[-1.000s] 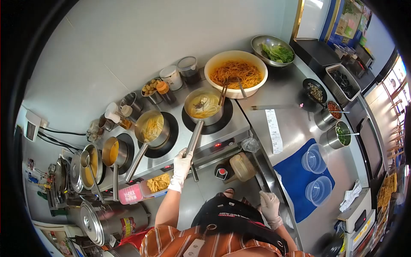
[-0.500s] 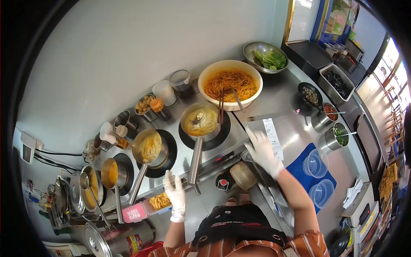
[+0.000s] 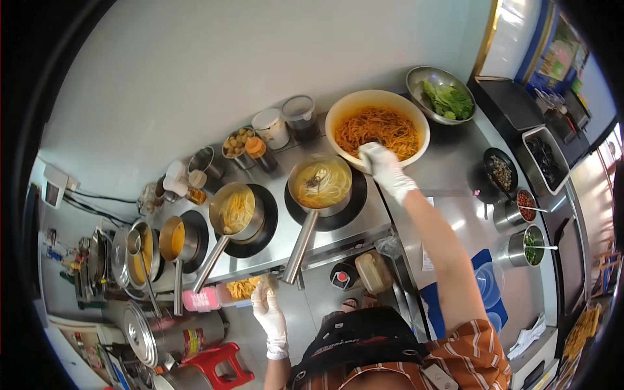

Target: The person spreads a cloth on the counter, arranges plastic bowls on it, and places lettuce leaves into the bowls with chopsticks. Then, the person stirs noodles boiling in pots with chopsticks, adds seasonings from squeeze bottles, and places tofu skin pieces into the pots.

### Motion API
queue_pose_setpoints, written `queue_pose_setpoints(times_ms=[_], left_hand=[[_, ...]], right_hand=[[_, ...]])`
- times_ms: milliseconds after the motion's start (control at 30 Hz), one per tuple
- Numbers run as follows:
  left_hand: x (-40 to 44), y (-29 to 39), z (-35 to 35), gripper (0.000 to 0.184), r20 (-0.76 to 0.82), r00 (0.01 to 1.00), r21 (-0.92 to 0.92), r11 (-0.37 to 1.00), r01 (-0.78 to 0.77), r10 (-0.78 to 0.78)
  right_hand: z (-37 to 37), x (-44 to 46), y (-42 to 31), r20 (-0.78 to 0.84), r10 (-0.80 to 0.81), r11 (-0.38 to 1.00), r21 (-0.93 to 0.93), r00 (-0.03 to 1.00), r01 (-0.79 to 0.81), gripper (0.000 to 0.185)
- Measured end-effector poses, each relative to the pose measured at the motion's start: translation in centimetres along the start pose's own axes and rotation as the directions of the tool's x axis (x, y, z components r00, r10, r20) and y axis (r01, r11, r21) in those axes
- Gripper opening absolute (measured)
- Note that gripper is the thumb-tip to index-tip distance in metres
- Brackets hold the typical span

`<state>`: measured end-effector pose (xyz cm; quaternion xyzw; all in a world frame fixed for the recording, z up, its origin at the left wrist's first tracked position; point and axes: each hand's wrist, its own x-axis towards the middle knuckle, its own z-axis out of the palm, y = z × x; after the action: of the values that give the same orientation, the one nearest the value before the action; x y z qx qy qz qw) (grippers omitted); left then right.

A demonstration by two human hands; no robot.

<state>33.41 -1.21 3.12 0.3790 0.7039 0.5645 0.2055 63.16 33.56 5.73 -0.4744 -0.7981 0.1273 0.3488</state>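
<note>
My right hand [image 3: 386, 170], in a white glove, is at the near rim of a large cream bowl [image 3: 331, 123] of reddish-orange shredded food [image 3: 377, 130]. Its fingers are curled closed, and whatever they hold is hidden. My left hand [image 3: 269, 318], also gloved, hovers low in front of the counter, fingers loosely raised and apart. It is nearest a tub of yellow food [image 3: 243, 287]. Between the hands, a saucepan [image 3: 303, 242] of pale noodles in broth [image 3: 321, 185] sits on a black round burner. A second saucepan [image 3: 211, 263] of noodles [image 3: 236, 211] stands left of it.
Smaller pans [image 3: 178, 286] and a ladle stand farther left. Jars and a sauce bottle [image 3: 257, 149] line the wall. Beyond the bowl is a metal bowl of greens [image 3: 448, 97]. At right are topping pots [image 3: 517, 250] and clear tubs [image 3: 489, 286] on a blue mat. A red stool [image 3: 224, 364] is below.
My right hand has moved from beside the receipt up to the cream bowl's rim and closed, covering the utensils there. My left hand has dropped slightly. The view has shifted.
</note>
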Motion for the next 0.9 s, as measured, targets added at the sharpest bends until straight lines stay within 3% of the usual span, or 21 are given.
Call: queue_pose_setpoints(times_ms=[33,67,100,133,167,200,300,367,467,600,700,833,900], left_hand=[[0.2,0.0,0.3,0.035,0.022,1.000,-0.002,1.000,-0.008,0.008],[0.3,-0.3,0.5,0.033,0.017,1.000,-0.017,1.000,0.000,0.000],[0.6,-0.5,0.8,0.033,0.004,1.000,-0.014,1.000,0.000,0.000],[0.8,-0.6,1.2,0.033,0.020,1.000,-0.056,0.998,0.013,-0.012],[1.0,-0.8,1.3,0.032,0.040,0.999,-0.097,0.995,0.028,-0.024],[1.3,-1.0,1.7,0.031,0.030,0.999,-0.060,0.998,0.030,-0.029],[2.2,-2.2,2.6,0.031,0.078,0.993,-0.048,0.995,0.092,-0.088],[3.1,-3.0,2.9,0.031,0.097,0.988,-0.064,0.990,0.128,-0.122],[4.3,-1.4,3.3,0.032,0.158,0.971,-0.078,0.978,0.194,-0.180],[5.8,-0.2,2.7,0.033,0.158,0.982,-0.097,0.988,0.120,-0.104],[6.6,-2.4,1.4,0.036,0.167,0.983,-0.094,0.992,0.089,-0.072],[6.6,-4.1,-0.3,0.037,0.169,0.978,-0.079,0.988,0.135,-0.120],[6.6,-3.7,-0.8,0.036,0.182,0.977,-0.051,0.991,0.124,-0.113]], right_hand=[[-1.2,-0.8,0.1,-0.145,0.060,0.967,0.256,0.988,-0.022,0.013],[-1.9,-1.2,0.9,-0.269,0.082,0.923,0.383,0.960,0.028,0.010],[-5.3,-2.5,-2.4,-0.151,0.326,0.697,0.705,0.933,-0.130,0.011],[-7.3,-2.8,-3.2,-0.296,0.213,0.828,0.560,0.931,-0.012,0.011],[-9.4,-3.6,-4.9,-0.321,0.267,0.855,0.513,0.909,-0.070,0.012],[-10.5,-4.6,-5.4,-0.397,0.171,0.905,0.426,0.902,0.016,0.013],[-10.4,-7.1,-7.5,-0.368,0.121,0.821,0.559,0.922,0.115,0.013],[-8.6,-8.0,-8.5,-0.218,0.176,0.827,0.561,0.960,-0.024,0.011],[-2.9,-7.8,-9.0,-0.144,0.124,0.854,0.519,0.982,-0.032,0.012],[2.2,-7.0,-8.0,-0.037,0.094,0.807,0.588,0.995,-0.054,0.012],[2.7,-7.9,-6.9,-0.174,0.172,0.834,0.549,0.970,-0.050,0.012],[0.5,-8.8,-8.9,-0.106,0.113,0.862,0.505,0.988,-0.044,0.012],[-0.9,-8.4,-10.1,-0.150,0.202,0.837,0.539,0.968,-0.091,0.011]])
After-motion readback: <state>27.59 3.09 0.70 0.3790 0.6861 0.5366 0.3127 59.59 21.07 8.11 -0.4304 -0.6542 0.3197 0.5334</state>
